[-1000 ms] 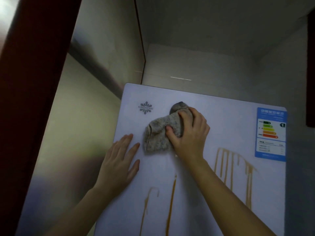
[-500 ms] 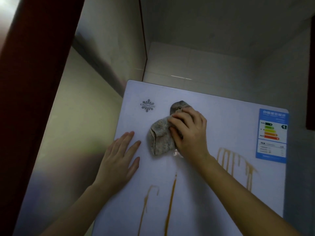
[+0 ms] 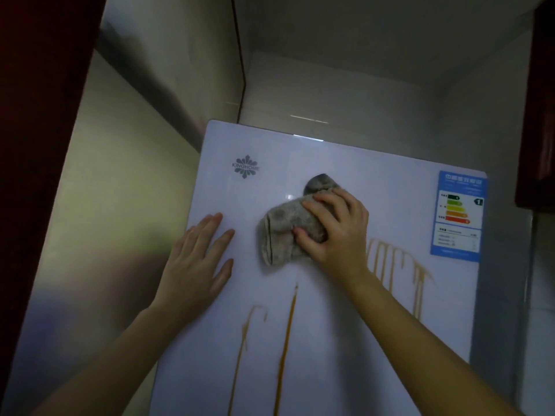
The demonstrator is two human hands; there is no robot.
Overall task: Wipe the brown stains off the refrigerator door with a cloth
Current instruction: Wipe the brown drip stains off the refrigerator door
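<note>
The white refrigerator door (image 3: 375, 181) fills the middle of the view. My right hand (image 3: 336, 229) presses a crumpled grey cloth (image 3: 285, 232) flat against the door's upper middle. My left hand (image 3: 198, 259) lies flat and open on the door near its left edge, holding nothing. Brown drip stains run down the door: two long streaks (image 3: 288, 334) below the cloth and a cluster of drips (image 3: 402, 274) to the right of my right wrist, partly hidden by my forearm.
A blue energy label (image 3: 458, 216) sticks at the door's upper right corner, and a grey logo (image 3: 245, 167) sits at the upper left. A shiny wall panel (image 3: 114, 205) stands to the left, a dark red cabinet edge (image 3: 537, 100) at the far right.
My right hand has shifted the cloth slightly right and down on the door, with fingers now turned toward the left. My left hand stays flat in place.
</note>
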